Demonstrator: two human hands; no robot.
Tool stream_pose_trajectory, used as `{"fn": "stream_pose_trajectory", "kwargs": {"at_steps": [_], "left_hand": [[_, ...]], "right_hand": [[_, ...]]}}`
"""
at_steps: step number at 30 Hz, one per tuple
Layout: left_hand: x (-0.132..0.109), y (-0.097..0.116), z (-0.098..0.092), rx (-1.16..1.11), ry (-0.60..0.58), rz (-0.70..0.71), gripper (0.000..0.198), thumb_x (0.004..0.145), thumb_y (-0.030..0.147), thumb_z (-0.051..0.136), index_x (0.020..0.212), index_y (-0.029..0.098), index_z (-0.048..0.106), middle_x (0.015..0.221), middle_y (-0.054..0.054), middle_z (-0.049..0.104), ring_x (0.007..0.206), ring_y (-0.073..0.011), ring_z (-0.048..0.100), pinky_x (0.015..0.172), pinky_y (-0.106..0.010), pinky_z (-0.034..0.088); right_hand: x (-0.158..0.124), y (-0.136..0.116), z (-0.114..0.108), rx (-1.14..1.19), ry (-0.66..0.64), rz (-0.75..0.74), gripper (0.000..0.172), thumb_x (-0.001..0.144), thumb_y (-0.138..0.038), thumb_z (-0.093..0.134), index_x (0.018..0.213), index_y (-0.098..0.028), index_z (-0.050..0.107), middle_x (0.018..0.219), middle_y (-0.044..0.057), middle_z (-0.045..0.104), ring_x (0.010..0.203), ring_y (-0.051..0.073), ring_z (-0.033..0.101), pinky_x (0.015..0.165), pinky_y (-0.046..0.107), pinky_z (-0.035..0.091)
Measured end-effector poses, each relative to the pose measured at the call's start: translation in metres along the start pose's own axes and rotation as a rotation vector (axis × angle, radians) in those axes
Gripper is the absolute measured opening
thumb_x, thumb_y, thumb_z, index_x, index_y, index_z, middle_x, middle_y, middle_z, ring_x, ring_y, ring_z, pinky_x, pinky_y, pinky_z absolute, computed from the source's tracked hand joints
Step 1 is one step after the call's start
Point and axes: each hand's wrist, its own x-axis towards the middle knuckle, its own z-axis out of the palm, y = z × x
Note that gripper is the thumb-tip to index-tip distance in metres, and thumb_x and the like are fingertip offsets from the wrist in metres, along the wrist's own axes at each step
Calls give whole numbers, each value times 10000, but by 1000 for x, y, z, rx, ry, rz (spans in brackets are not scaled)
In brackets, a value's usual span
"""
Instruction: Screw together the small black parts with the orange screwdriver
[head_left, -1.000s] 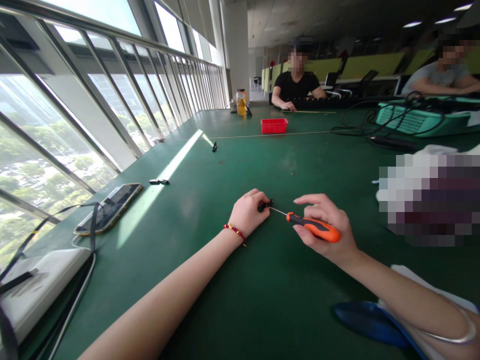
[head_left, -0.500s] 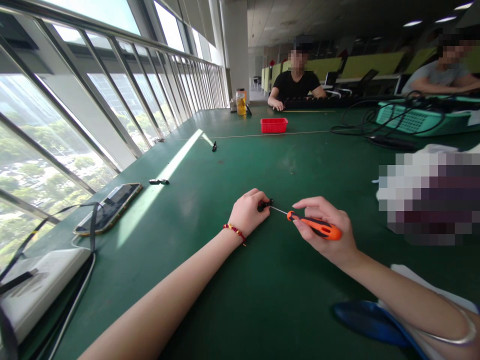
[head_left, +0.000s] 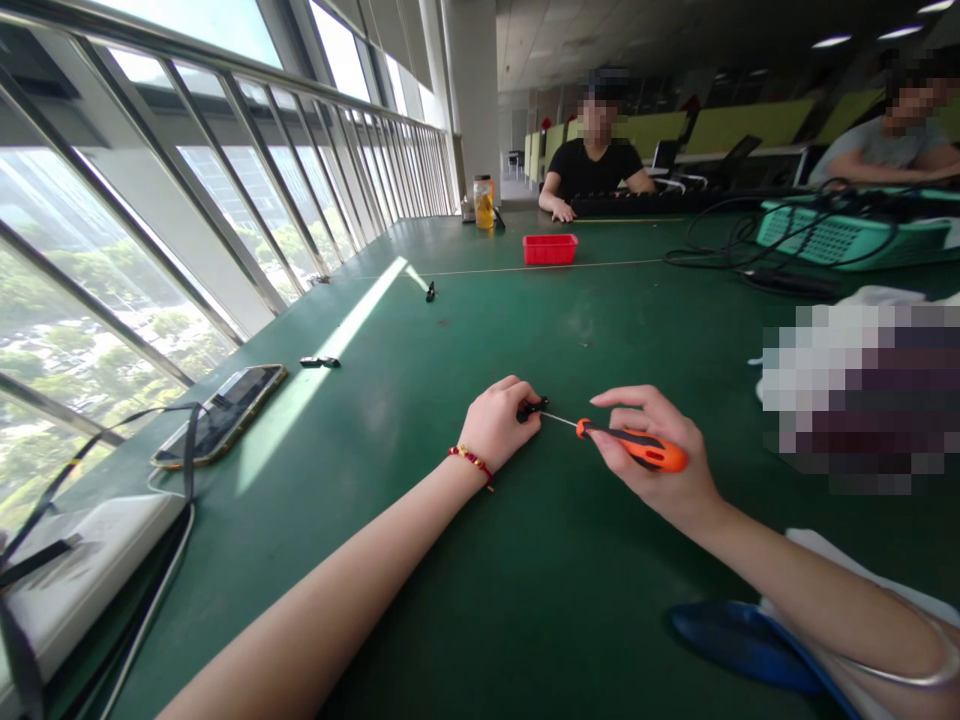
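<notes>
The person's left hand (head_left: 496, 425) pinches a small black part (head_left: 532, 408) between thumb and fingers, low over the middle of the green worktop (head_left: 450, 560). The hand seems to rest there, which probably gives the part a steady base against sideways push. The right hand (head_left: 664, 455) is closed around the orange and black handle of a screwdriver (head_left: 649, 451), with the thumb along its near side and the index finger lifted clear, likely so the handle can roll freely. The shaft slants left to the right side of the part, roughly in line with the handle, a pose that suits turning; whether the tip sits in a screw is too small to tell.

Two more black pieces lie farther left, one (head_left: 320, 362) near the phone (head_left: 223, 415), the other (head_left: 430, 292) beyond it, apparently set aside from the working spot. A red box (head_left: 550, 250) stands at the far side, well apart from both hands.
</notes>
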Motion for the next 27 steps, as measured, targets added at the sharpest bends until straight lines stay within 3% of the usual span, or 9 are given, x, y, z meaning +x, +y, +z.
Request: {"fn": "stream_pose_trajectory", "kwargs": {"at_steps": [4,6,9,11,15,18,23,25,27], "left_hand": [[0,1,0,8,-2,-6,76,708,171,551,749,181,614,841,-17,616,737,-139,582,655,-248,480],[0,1,-1,9,-4,-5,81,706,168,549,752,182,616,847,-17,619,744,-140,583,660,-250,483],[0,0,-1,10,-4,-3,92,714,168,543,762,185,620,860,-19,624,771,-145,586,686,-256,488],[0,-1,-1,8,-1,2,95,718,168,539,764,186,620,863,-21,627,797,-151,587,710,-262,491],[0,-1,-1,9,2,1,83,712,163,541,746,181,615,843,-21,629,799,-159,586,704,-266,489],[0,-1,0,11,4,3,86,708,160,542,749,179,614,839,-21,629,797,-161,586,701,-269,488],[0,-1,0,2,4,11,105,705,147,540,760,185,620,863,-20,635,815,-155,589,745,-270,492],[1,-1,0,0,3,9,107,707,147,538,762,185,623,862,-20,635,813,-154,589,741,-269,493],[1,0,0,3,-1,4,101,708,154,542,759,184,624,852,-22,633,801,-155,588,722,-268,493]], "right_hand": [[3,3,2,73,118,-55,403,700,-210,615,1076,-220,470,801,8,557,705,153,587,647,286,484],[3,3,1,86,71,-35,436,693,-233,627,1093,-217,455,734,-19,546,619,132,565,567,257,464],[2,-1,0,17,-41,-4,192,749,-251,588,925,-217,520,470,-97,429,373,72,402,426,212,355],[1,-3,0,-6,-56,-10,129,767,-222,570,889,-215,528,446,-102,423,357,62,384,437,207,361],[1,2,3,38,48,-50,353,716,-165,590,1051,-215,491,710,-26,555,609,115,563,625,249,473],[2,5,4,67,84,-57,493,674,-194,624,1131,-217,441,845,13,555,715,146,579,661,284,488],[0,-2,0,-31,-36,-26,185,739,-238,593,912,-216,532,477,-90,457,406,79,423,486,225,397],[0,-3,0,-37,-19,-50,145,746,-216,579,885,-220,539,493,-81,480,429,84,453,514,227,419],[1,0,2,-9,38,-71,261,725,-195,589,976,-223,524,632,-44,541,555,111,538,590,248,464]]}}
